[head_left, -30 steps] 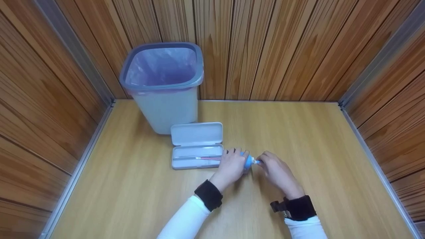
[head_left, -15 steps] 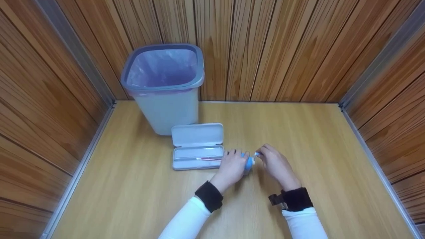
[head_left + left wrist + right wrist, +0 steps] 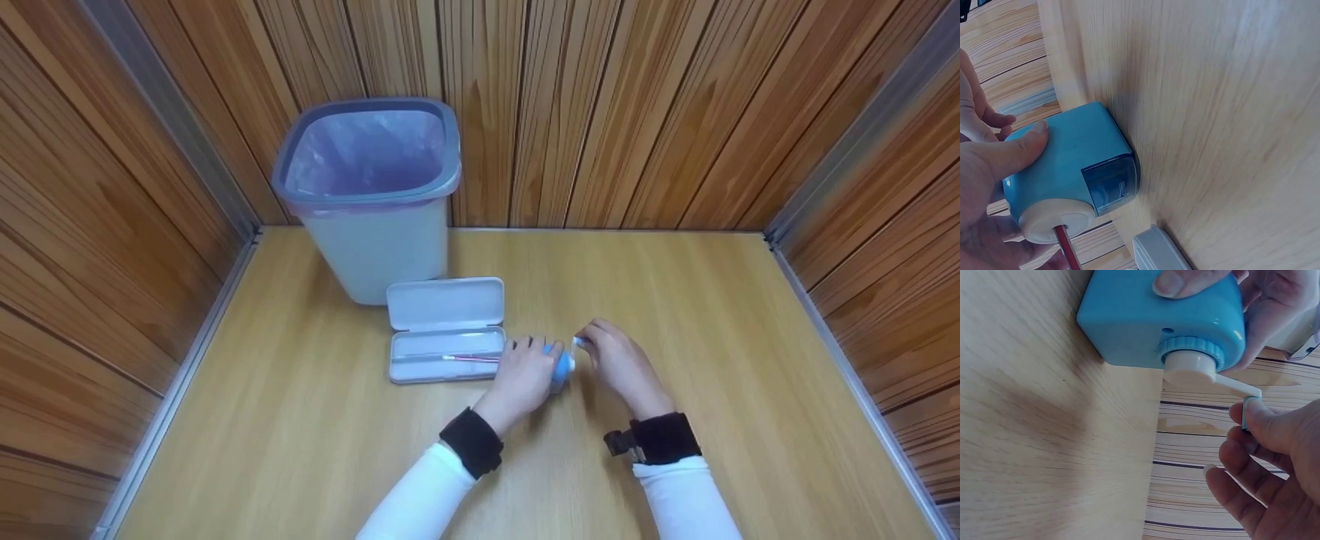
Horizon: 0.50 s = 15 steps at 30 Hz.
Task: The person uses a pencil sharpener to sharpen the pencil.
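Observation:
A blue hand-crank pencil sharpener (image 3: 1067, 152) stands on the table, its dark see-through shavings drawer (image 3: 1111, 183) low on one side. My left hand (image 3: 525, 375) grips its body from above, thumb along one side. A dark red pencil (image 3: 1067, 247) sticks out of the cream-coloured front, towards the pencil case. On the opposite end, my right hand (image 3: 619, 367) pinches the small blue knob (image 3: 1248, 413) of the white crank arm (image 3: 1238, 387) between thumb and index finger. In the head view the crank points up and away from me.
An open white pencil case (image 3: 446, 367) lies left of the sharpener, with thin sticks showing along its tray. Behind it stands a lined wastebasket (image 3: 375, 247). Wood-panelled walls enclose the table (image 3: 300, 450) at the back and both sides.
My right hand has swung the crank from pointing right to pointing up and away, moving further from me. My left hand and the sharpener keep their place.

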{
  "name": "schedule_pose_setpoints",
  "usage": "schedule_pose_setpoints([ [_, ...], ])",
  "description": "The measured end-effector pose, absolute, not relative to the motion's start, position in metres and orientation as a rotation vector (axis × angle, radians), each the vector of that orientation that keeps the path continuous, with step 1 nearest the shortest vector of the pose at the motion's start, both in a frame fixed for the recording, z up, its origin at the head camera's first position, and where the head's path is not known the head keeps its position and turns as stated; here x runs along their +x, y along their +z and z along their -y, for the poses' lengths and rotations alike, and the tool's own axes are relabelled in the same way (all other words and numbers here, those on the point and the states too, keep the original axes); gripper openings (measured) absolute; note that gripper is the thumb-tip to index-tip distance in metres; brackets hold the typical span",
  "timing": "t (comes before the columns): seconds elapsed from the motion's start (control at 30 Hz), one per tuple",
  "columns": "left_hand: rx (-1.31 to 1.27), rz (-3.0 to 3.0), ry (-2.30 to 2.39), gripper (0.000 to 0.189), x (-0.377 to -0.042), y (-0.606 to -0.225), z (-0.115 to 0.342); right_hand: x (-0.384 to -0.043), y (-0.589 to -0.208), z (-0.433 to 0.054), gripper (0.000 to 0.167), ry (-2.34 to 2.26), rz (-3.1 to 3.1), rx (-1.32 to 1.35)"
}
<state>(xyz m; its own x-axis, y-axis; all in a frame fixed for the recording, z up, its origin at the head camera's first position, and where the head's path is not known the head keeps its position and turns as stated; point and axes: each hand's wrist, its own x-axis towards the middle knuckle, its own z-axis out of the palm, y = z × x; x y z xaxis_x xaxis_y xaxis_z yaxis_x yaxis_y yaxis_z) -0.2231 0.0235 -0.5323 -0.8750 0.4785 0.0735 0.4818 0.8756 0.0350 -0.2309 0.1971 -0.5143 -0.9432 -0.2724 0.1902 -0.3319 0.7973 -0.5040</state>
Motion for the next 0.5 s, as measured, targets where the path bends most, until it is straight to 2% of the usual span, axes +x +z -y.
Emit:
schedule_pose_setpoints([
  [0.5,-0.776,2.943,-0.103,0.049,-0.225,-0.534,-0.023,-0.246,-0.516,-0.195,0.011,0.767,2.916,0.482],
])
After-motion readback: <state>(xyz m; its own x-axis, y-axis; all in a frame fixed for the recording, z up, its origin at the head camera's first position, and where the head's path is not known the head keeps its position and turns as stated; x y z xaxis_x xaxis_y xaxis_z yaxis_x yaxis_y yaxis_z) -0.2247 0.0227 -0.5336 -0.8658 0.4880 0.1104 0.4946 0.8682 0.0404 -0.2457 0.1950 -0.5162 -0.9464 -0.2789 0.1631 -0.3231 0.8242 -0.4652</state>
